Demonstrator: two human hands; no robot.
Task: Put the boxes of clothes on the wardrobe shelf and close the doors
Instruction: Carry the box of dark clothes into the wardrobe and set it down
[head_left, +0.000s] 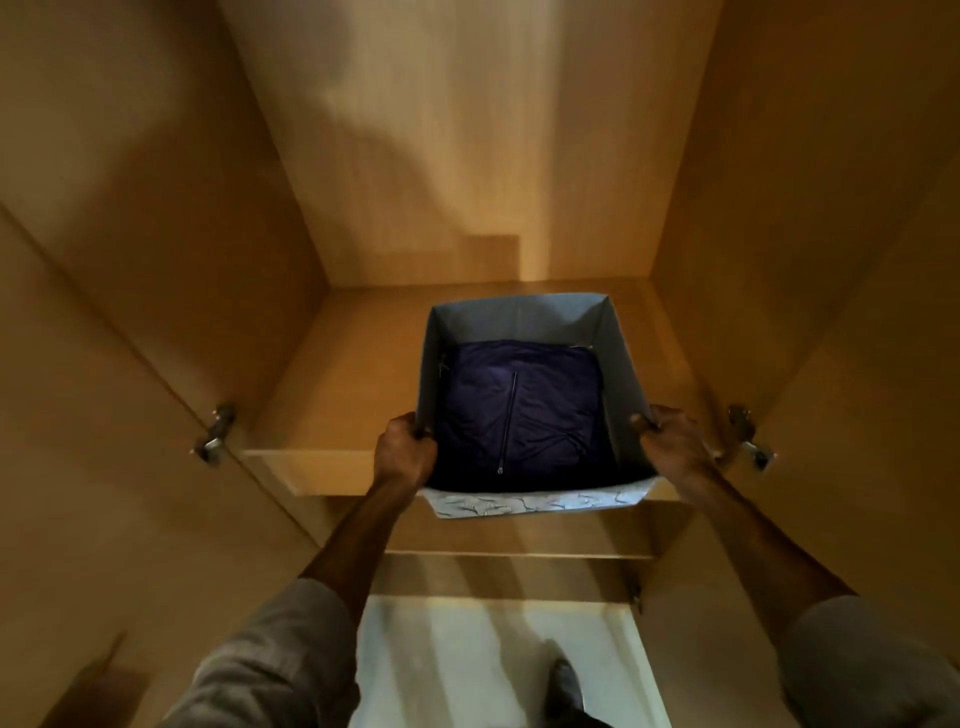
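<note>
Head view, looking down into an open wooden wardrobe. Box, pale grey-blue, open at the top, resting on the wardrobe shelf, toward the right side, with its near edge jutting past the shelf's front lip. Patterned outer face showing along the near bottom edge. Inside the box, a folded dark blue garment with a zip running down its middle, lying flat on the bottom.

Left hand gripping the near left corner of the box rim, fingers curled over the top edge, thumb side toward the inside. Right hand gripping the near right corner the same way, fingers curled round the rim. Both forearms reaching up from grey sleeves at the bottom of the frame.

2 doors standing open: left door and right door, each swung outward, with a metal hinge at the left of the shelf and another hinge at the right. Lower shelf edge visible beneath the box. Pale floor below, with a dark shoe on it, blurred.
</note>
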